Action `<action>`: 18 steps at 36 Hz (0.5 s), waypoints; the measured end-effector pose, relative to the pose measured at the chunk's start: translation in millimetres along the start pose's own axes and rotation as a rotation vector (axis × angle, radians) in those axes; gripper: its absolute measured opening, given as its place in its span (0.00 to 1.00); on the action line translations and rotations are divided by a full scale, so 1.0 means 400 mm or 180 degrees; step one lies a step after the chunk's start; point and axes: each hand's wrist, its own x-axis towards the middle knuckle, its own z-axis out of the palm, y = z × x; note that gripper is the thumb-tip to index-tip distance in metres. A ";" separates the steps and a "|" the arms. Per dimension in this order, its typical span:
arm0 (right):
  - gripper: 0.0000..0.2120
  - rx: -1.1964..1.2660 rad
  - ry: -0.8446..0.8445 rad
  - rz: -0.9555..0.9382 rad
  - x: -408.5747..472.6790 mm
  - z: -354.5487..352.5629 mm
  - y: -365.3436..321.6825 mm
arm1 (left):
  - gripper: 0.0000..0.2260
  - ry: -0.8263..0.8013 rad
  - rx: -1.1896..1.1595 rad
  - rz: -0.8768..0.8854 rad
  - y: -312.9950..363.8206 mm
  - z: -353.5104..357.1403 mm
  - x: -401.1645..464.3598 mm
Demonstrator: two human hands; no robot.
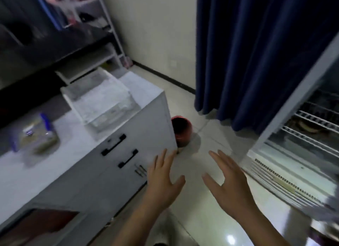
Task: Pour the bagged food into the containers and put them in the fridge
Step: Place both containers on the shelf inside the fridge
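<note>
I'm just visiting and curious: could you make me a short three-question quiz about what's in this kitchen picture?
1. True or false: the left hand and the right hand both hold nothing, fingers spread.
2. Which thing stands on the floor beside the end of the white cabinet? A) a red bin B) a green bucket C) a wooden stool
3. Fill in: the container with blue clips sits on the ______, nearer the camera than the clear plastic boxes.

Key: 1 true; 2 A; 3 countertop.
</note>
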 end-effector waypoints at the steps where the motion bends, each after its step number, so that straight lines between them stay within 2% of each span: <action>1: 0.31 -0.0049 -0.0071 -0.0100 0.003 0.032 -0.037 | 0.33 0.0063 -0.0067 -0.0099 -0.043 -0.026 -0.015; 11: 0.31 -0.0363 -0.0815 -0.0731 0.045 0.414 -0.408 | 0.35 0.0761 -0.0504 -0.0887 -0.504 -0.281 -0.155; 18: 0.29 -0.0691 -0.1299 -0.1197 0.082 0.660 -0.586 | 0.36 0.1169 -0.0594 -0.1382 -0.781 -0.406 -0.205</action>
